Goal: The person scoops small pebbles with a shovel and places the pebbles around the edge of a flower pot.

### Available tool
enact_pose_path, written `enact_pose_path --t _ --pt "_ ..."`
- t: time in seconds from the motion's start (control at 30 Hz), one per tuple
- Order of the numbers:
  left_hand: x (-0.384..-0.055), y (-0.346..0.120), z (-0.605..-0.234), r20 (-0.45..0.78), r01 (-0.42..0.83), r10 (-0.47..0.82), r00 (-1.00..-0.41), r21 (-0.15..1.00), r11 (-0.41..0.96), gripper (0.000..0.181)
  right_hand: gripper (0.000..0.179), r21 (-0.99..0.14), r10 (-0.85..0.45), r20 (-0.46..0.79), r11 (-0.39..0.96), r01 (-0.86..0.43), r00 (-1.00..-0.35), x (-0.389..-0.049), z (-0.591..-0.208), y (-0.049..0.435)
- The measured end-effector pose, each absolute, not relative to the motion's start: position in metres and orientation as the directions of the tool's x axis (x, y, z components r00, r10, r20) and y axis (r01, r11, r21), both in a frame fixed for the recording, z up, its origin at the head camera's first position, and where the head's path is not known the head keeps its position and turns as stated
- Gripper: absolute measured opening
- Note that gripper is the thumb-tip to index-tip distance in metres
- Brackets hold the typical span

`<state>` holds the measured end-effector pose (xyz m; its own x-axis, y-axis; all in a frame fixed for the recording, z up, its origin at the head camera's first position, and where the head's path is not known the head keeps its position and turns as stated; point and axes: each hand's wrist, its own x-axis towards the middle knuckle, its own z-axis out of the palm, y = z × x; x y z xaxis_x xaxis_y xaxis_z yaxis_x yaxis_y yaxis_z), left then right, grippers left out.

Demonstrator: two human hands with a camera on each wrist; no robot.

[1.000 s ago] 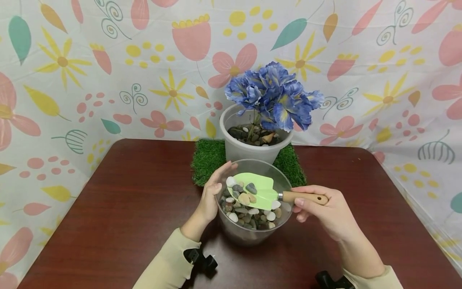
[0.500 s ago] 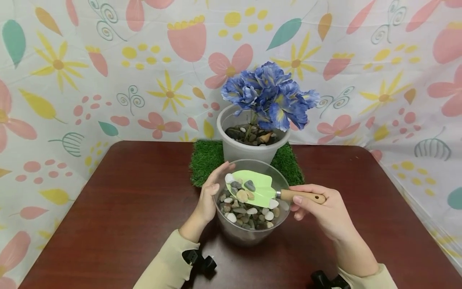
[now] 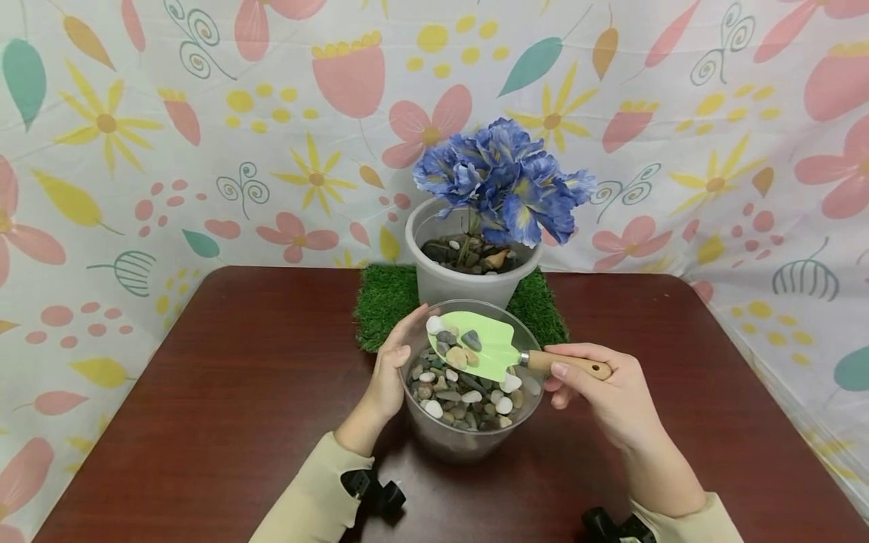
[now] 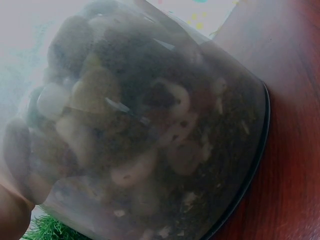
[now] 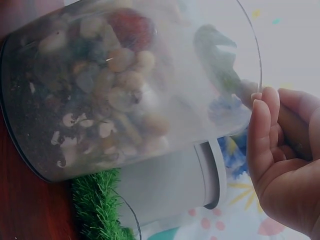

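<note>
A clear plastic pot (image 3: 448,446) with pebbles and dark soil stands at the table's middle. My left hand (image 3: 388,381) grips its left side, thumb at the rim; only a fingertip edge shows in the left wrist view. My right hand (image 3: 607,385) holds the wooden handle of a light-green hand trowel (image 3: 492,351) at the pot's right rim. The trowel's blade lies level across the pot's mouth, over the pebbles (image 3: 468,396). Several stones, white, grey and tan, rest on the blade's left half. In the right wrist view, the curled fingers (image 5: 261,122) sit right at the rim.
Behind the clear pot, a white flowerpot (image 3: 462,290) with blue artificial flowers (image 3: 505,181) and pebbles stands on a green turf mat (image 3: 387,302). The brown table (image 3: 271,377) extends to both sides. A floral-print cloth (image 3: 204,136) hangs behind.
The trowel's blade has risen and tilted slightly, with the stones still on it. The left hand keeps its hold on the pot. The head view has shifted slightly.
</note>
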<state>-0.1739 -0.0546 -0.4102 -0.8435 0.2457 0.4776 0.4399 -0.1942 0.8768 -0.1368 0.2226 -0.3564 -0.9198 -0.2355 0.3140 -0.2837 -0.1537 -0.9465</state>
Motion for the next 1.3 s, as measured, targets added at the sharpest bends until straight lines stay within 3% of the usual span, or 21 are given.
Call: enact_pose_path --t 0.33,1.3 --pt "-0.173 -0.054 -0.411 0.462 0.443 0.219 -0.859 0.887 -0.133 0.064 0.027 -0.946 -0.207 0.313 -0.155 -0.285 -0.927 -0.138 -0.353 0.224" --pt "-0.174 -0.055 -0.412 0.481 0.438 0.237 -0.844 0.874 -0.212 0.065 0.027 -0.937 -0.137 0.336 -0.152 -0.315 -0.932 -0.141 -0.345 0.215"
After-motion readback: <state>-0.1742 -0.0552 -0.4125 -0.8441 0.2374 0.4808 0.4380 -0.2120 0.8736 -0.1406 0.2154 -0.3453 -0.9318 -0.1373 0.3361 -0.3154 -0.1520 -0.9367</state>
